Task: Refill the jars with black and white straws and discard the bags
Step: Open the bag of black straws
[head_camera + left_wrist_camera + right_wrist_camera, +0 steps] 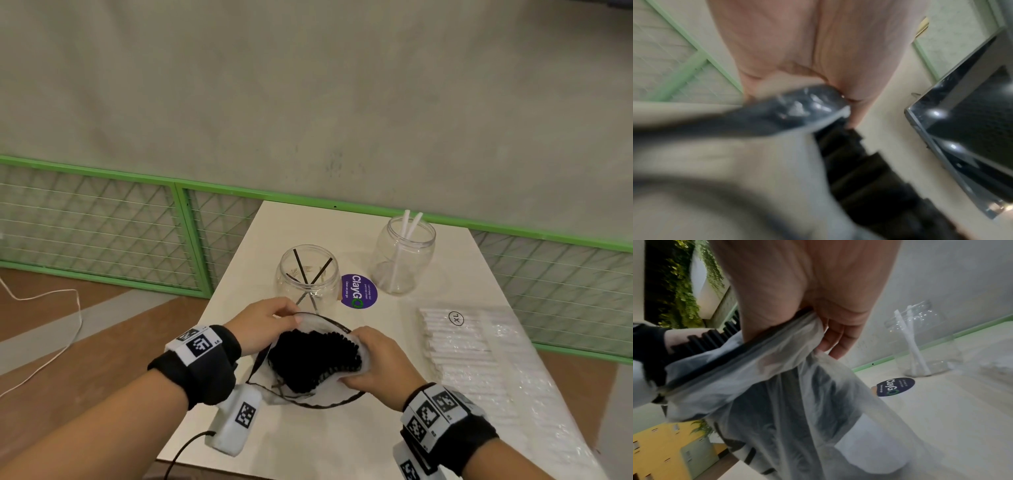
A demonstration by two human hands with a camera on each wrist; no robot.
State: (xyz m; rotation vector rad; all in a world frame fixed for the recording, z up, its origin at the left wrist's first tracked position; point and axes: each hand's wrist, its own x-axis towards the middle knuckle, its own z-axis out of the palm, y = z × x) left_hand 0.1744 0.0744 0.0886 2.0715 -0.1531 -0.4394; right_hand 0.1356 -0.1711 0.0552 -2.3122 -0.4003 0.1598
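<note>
A person stands at a white worktop (462, 274) holding a clear bag (322, 397) of black straws (315, 359) upright at its near edge, mouth pulled wide. The left hand (263, 323) pinches the bag's rim at 10 o'clock, thumb and fingers curled on the plastic; the right hand (380, 363) grips the rim at 3 o'clock, its fingers (838, 340) folded over bunched plastic. The black straws fill the open mouth, ends up.

Just beyond the bag, at 12 o'clock, stands a clear jar (308, 274) with a few black straws leaning inside. A second jar (402, 257), at 1 o'clock and farther back, holds two white straws (409, 226) that stick out above its rim. Between the jars a round purple sticker (359, 291) lies flat on the worktop.

At 3 o'clock, well apart from the hands, a sealed pack of white straws (455, 346) lies flat, marked "XL".

Both wrists carry black bands with white marker blocks. A green-framed mesh fence (102, 222) runs behind the worktop below a grey wall. The left wrist view is blurred, showing little beyond fingers (849, 81) on the bag's rim.
</note>
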